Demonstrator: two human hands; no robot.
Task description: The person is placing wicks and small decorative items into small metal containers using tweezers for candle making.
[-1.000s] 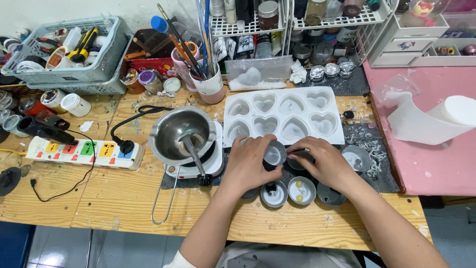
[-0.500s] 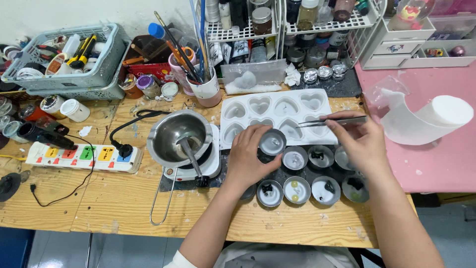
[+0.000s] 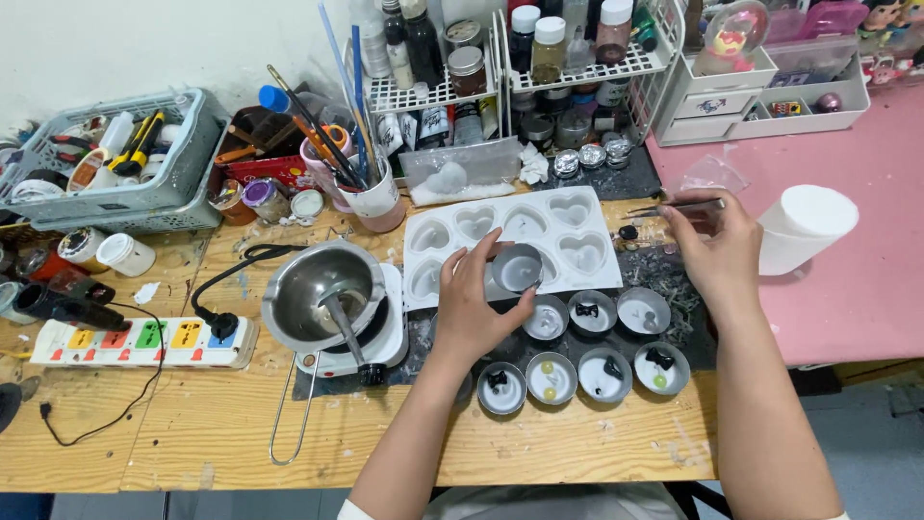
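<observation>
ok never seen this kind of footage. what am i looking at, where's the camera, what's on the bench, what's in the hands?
There is no machine here: a person works with two bare hands. The single picture comes from a camera worn on the head, looking down at a wooden workbench.

The left hand holds up a small round metal tin over a white mould with heart-shaped cavities. The right hand holds thin metal tweezers.

In front of the hands sit two rows of small round tins, several with small dark or pale bits inside. To the left, a metal pot with a handle sits on a small white hot plate, next to a power strip with coloured switches. At the back are a wire rack of jars, a cup of brushes and a grey basket of tools.
</observation>
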